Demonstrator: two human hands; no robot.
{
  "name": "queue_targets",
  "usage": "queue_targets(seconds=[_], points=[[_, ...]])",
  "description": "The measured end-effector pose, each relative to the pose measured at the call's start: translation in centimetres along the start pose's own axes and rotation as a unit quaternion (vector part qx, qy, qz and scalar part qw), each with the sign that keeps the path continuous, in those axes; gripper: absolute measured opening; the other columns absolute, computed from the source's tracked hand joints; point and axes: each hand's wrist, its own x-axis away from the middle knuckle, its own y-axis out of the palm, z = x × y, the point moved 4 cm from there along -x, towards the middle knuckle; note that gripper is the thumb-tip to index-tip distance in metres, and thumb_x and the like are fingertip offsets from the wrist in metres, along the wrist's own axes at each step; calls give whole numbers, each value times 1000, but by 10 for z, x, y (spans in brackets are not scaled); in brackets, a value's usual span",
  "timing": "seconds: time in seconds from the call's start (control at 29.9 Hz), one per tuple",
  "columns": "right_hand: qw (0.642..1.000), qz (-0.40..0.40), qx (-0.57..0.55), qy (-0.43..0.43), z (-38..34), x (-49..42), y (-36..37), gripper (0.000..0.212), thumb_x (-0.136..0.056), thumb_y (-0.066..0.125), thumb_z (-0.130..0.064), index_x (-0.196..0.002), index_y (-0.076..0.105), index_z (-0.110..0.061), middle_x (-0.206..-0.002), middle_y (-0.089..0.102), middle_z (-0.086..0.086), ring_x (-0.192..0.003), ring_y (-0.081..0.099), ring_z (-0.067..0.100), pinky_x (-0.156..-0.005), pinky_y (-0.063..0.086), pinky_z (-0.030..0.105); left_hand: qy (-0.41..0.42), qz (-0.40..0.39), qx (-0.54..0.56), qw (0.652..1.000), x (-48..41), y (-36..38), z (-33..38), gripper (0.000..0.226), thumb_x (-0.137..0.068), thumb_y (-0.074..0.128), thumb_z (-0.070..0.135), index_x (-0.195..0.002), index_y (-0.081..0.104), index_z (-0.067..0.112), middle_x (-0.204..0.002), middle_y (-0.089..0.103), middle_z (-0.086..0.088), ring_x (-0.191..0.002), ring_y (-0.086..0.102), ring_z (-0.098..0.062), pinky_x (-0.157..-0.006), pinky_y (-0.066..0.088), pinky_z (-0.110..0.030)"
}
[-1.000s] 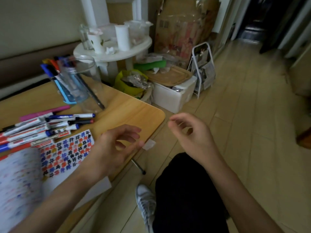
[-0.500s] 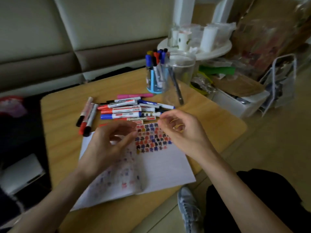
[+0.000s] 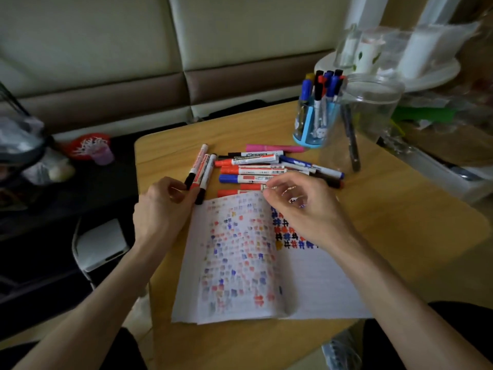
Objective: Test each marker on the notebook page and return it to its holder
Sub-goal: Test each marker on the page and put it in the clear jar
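An open notebook (image 3: 240,263) covered in colour marks lies on the wooden table (image 3: 400,222). Several loose markers (image 3: 253,170) lie in a heap beyond its top edge. Three more markers (image 3: 202,166) lie to the heap's left. My left hand (image 3: 165,206) pinches the black cap end of one of these three. My right hand (image 3: 304,206) hovers over the page's top edge, fingers curled, fingertips at a red marker (image 3: 229,193); whether it holds it is unclear. A blue holder (image 3: 310,129) with several markers stands at the back.
A clear plastic jar (image 3: 373,116) holding one dark pen (image 3: 352,145) stands right of the blue holder. A white round stand (image 3: 386,73) with cups is behind it. A sofa back runs along the far side, and a dark low surface with clutter sits to the left.
The view swung left from the floor back onto the table. Both hands moved forward to the markers: the left one onto the left trio, the right one to the heap by the notebook's top edge.
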Motion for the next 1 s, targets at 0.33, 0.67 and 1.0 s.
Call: queue_targets(seconds=[0.33, 0.67, 1.0], points=[[1000, -12, 6, -4, 4, 5, -5, 10, -92, 75, -37, -99, 74, -30, -94, 72, -11, -86, 67, 8, -65, 49, 15, -58, -58, -26, 996, -9, 5, 3, 46, -88, 68, 60, -112, 74, 21, -87, 60, 9, -68, 58, -7, -54, 49, -26], [1000, -18, 5, -11, -1, 9, -4, 10, -92, 75, -38, -99, 74, -30, -93, 72, -12, -85, 67, 8, -64, 48, 15, -101, -82, 60, 990, -5, 1, 2, 42, -91, 68, 54, -115, 72, 19, -92, 64, 7, -79, 61, -13, -65, 54, -31], [1000, -18, 5, -8, -3, 10, -2, 9, -91, 76, -37, -98, 74, -30, -94, 72, -10, -85, 67, 7, -64, 47, 12, -10, -89, -26, 996, 1, 3, 4, 36, -94, 60, 57, -108, 66, 24, -98, 65, 3, -73, 62, -12, -61, 56, -32]])
